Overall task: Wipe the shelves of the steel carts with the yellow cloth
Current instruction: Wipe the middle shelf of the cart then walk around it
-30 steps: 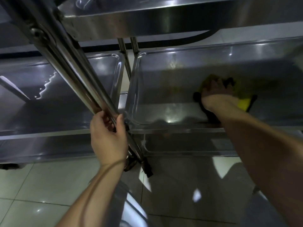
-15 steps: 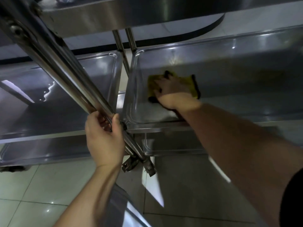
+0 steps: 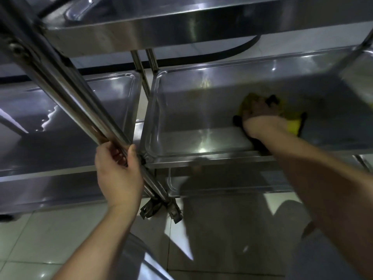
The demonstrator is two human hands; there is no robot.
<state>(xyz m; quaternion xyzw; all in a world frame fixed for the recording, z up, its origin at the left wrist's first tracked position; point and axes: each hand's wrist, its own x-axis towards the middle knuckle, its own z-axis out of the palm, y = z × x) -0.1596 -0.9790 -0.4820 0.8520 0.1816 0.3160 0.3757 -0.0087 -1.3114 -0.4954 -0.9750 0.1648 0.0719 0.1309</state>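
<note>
Two grips: left hand [image 3: 119,174] round cart post [image 3: 80,102], right hand [image 3: 260,122] flat on yellow cloth [image 3: 292,124].

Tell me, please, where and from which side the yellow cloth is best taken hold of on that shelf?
Probably the bare right end of the yellow cloth, reached from the open front of the right cart's middle shelf. The cloth lies flat under the right hand, which presses its middle, so only that yellow edge is exposed. The shelf above blocks any approach from overhead.
</note>
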